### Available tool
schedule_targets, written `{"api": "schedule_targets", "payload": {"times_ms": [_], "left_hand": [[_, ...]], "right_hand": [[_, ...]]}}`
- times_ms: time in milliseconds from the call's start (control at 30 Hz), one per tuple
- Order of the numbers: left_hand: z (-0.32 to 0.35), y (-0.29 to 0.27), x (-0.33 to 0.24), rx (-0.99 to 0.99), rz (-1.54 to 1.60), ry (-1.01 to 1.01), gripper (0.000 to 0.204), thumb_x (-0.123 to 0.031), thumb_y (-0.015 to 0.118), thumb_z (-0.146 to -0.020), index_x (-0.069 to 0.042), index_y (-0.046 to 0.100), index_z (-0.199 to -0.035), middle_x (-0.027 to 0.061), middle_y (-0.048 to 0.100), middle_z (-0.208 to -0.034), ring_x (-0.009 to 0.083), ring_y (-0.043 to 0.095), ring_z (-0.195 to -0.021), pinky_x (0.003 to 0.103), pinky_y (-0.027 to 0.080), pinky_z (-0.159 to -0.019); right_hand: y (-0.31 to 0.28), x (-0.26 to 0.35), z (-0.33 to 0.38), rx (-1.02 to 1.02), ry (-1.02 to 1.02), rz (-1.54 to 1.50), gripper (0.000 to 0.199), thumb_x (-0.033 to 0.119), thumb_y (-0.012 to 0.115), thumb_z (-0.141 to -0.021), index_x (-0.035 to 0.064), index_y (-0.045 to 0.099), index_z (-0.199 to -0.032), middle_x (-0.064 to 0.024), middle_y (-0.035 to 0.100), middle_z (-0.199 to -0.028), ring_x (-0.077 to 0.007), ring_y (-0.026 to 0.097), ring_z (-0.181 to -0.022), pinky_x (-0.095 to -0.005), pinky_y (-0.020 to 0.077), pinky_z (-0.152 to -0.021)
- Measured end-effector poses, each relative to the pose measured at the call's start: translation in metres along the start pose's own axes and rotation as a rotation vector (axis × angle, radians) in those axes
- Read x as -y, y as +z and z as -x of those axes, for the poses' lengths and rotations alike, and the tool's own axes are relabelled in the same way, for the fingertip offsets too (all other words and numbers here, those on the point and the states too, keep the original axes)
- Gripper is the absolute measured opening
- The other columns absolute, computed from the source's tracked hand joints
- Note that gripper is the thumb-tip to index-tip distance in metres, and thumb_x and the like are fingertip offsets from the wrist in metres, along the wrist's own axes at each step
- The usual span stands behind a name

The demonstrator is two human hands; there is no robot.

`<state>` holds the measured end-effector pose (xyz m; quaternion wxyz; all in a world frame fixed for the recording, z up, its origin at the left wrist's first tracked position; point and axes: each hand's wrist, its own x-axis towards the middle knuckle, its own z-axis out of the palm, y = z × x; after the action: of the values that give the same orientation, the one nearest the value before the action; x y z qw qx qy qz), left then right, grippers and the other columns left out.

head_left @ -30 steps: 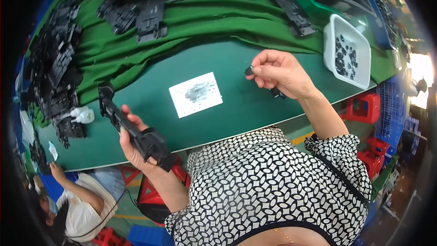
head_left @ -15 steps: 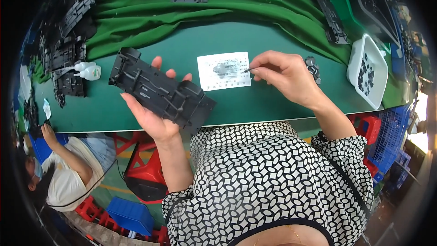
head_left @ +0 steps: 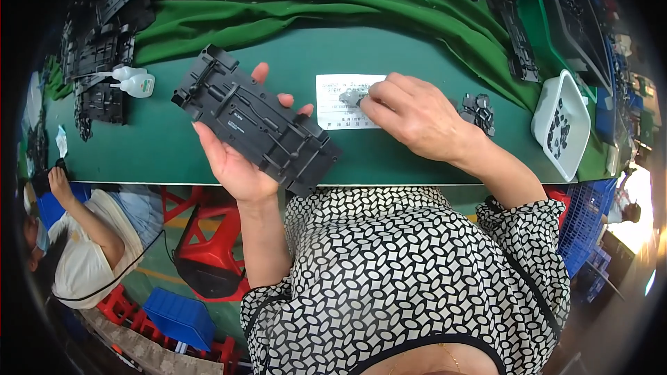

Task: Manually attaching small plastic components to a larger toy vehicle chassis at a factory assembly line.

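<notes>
Patterned top [head_left: 410, 257], black neckline [head_left: 434, 340], gold chain [head_left: 449, 355]

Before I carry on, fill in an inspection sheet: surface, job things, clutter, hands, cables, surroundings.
Surface: green tabletop, rumpled green cloth along its far side.
Job things: black molded plastic frame, held tilted above the table; printed white card lying flat.
Clutter: small black parts piled beyond the right forearm; white plastic bin holding more; white squeeze bottle at left.
Hands: left hand supports the frame; right hand over the card's right part, fingertips' contents hidden.
Cables: thin dark cord-like line near the co-worker; type unclear.
Surroundings: co-worker at left, red stool, blue crate.
</notes>
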<state>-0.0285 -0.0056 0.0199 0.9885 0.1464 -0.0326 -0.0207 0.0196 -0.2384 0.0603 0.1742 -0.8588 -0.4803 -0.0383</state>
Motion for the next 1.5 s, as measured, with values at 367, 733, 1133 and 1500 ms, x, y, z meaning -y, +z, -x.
{"api": "schedule_targets", "payload": {"times_ms": [367, 733, 1133, 1500], "left_hand": [[0.002, -0.001, 0.001, -0.031, 0.014, 0.003, 0.068, -0.06, 0.026, -0.092, -0.016, 0.02, -0.144, 0.0193, 0.03, -0.141, 0.0313, 0.052, -0.1, 0.059, 0.039, -0.093], [0.002, -0.001, 0.002, -0.053, 0.041, 0.009, 0.077, -0.065, 0.027, -0.089, -0.008, 0.023, -0.141, 0.0214, 0.034, -0.137, 0.0319, 0.055, -0.102, 0.055, 0.045, -0.089], [0.002, -0.004, 0.001, -0.022, 0.025, 0.003, 0.078, -0.065, 0.024, -0.089, -0.006, 0.023, -0.141, 0.0225, 0.034, -0.137, 0.0326, 0.054, -0.103, 0.054, 0.047, -0.089], [0.002, -0.001, 0.001, -0.087, -0.007, 0.006, 0.079, -0.065, 0.024, -0.089, -0.005, 0.024, -0.14, 0.0221, 0.036, -0.135, 0.032, 0.055, -0.1, 0.053, 0.048, -0.087]], "right_hand": [[-0.02, 0.001, -0.006, 0.123, 0.278, -0.233, 0.013, 0.005, 0.056, -0.076, 0.0005, 0.057, -0.088, -0.0127, 0.054, -0.084, -0.0299, 0.055, -0.082, -0.0396, 0.0478, -0.068], [-0.009, -0.004, -0.021, 0.074, 0.184, -0.046, 0.008, 0.006, 0.057, -0.074, -0.0004, 0.052, -0.073, -0.0128, 0.05, -0.076, -0.0292, 0.054, -0.075, -0.0387, 0.0475, -0.064], [-0.02, -0.002, -0.011, 0.075, 0.099, -0.162, 0.015, 0.004, 0.061, -0.072, 0.0011, 0.056, -0.086, -0.01, 0.053, -0.079, -0.0262, 0.055, -0.071, -0.0355, 0.0454, -0.059], [-0.013, -0.004, -0.021, 0.065, 0.49, -0.425, 0.012, 0.01, 0.061, -0.078, -0.0003, 0.061, -0.083, -0.0066, 0.058, -0.073, -0.018, 0.055, -0.063, -0.0311, 0.0439, -0.057]]}}
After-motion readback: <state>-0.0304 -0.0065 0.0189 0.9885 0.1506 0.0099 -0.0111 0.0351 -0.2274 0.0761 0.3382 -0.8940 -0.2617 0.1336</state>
